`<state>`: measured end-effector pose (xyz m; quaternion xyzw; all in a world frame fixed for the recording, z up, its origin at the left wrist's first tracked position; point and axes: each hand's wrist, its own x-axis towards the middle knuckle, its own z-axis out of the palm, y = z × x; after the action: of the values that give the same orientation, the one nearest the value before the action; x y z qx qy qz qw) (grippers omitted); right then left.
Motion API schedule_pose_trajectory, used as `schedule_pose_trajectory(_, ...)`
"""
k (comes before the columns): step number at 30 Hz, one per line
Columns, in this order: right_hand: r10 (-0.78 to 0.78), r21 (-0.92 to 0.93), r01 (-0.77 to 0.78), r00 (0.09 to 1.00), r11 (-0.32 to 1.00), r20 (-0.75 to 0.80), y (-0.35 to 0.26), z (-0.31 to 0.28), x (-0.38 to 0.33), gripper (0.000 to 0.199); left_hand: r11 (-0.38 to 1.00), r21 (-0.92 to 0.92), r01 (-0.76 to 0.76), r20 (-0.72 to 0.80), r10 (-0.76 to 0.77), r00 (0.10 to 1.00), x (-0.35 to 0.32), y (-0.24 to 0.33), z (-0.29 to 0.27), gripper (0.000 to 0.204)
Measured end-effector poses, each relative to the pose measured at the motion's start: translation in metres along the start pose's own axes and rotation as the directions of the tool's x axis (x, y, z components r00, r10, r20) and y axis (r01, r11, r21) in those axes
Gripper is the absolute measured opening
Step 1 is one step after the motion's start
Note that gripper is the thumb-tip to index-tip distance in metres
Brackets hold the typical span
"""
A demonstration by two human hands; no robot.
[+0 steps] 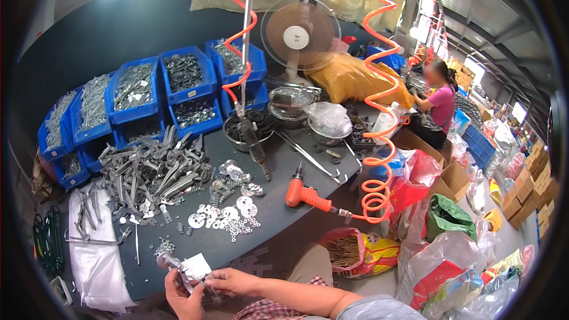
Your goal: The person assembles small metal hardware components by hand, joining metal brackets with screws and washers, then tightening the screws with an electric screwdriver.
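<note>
At the table's near edge, my left hand (182, 297) is closed on a silver metal part (188, 280) with a pale, bright flat face. My right hand (230, 282) is closed too, fingertips pinching the same part from the right. The fingers hide much of it, so its exact kind does not show. Just beyond lies a little heap of small metal pieces (165, 245). Farther up the table are flat round washers (219, 218), springs (222, 191) and a large pile of grey metal levers (157, 175).
Blue bins (135, 88) of hardware line the back. An orange air screwdriver (305, 194) lies at the right on a coiled hose (379, 186); another air tool (253, 145) hangs mid-table. White plastic sheeting (98, 261) covers the left. Bags (438, 266) crowd the right, where a co-worker (440, 106) sits.
</note>
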<state>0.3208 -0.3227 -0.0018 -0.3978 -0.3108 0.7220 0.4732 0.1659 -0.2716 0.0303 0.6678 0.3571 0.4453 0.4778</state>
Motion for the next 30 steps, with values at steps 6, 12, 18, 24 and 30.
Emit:
schedule_pose_trajectory(6, 0.007, 0.040, -0.009, 0.998, 0.999, 0.067, 0.000, 0.003, -0.003, 0.023, 0.993, -0.046, 0.108, 0.033, -0.107, 0.994, -0.003, 0.012, -0.005, 0.058)
schedule_pose_trajectory(12, -0.200, -0.170, 0.190, 0.979, 0.967, -0.042, -0.015, 0.012, -0.014, 0.024, 0.969, -0.190, 0.158, 0.036, -0.154, 0.987, -0.003, 0.015, -0.005, 0.059)
schedule_pose_trajectory(18, -0.090, 0.096, 0.106, 0.984, 0.990, -0.154, -0.016, 0.008, -0.017, 0.018, 0.964, -0.231, 0.134, 0.069, -0.122, 0.990, 0.004, 0.016, 0.001, 0.057)
schedule_pose_trajectory(24, -0.352, -0.173, 0.323, 0.919, 0.931, -0.178, -0.031, 0.026, -0.021, 0.016, 0.855, -0.408, 0.320, 0.114, -0.300, 0.947, 0.007, 0.045, -0.009, 0.058)
schedule_pose_trajectory(30, -0.609, -0.778, 0.217, 0.753, 0.589, -0.250, -0.063, 0.004, 0.000, 0.019, 0.981, 0.177, -0.084, 0.063, 0.073, 0.995, 0.042, 0.018, -0.025, 0.053)
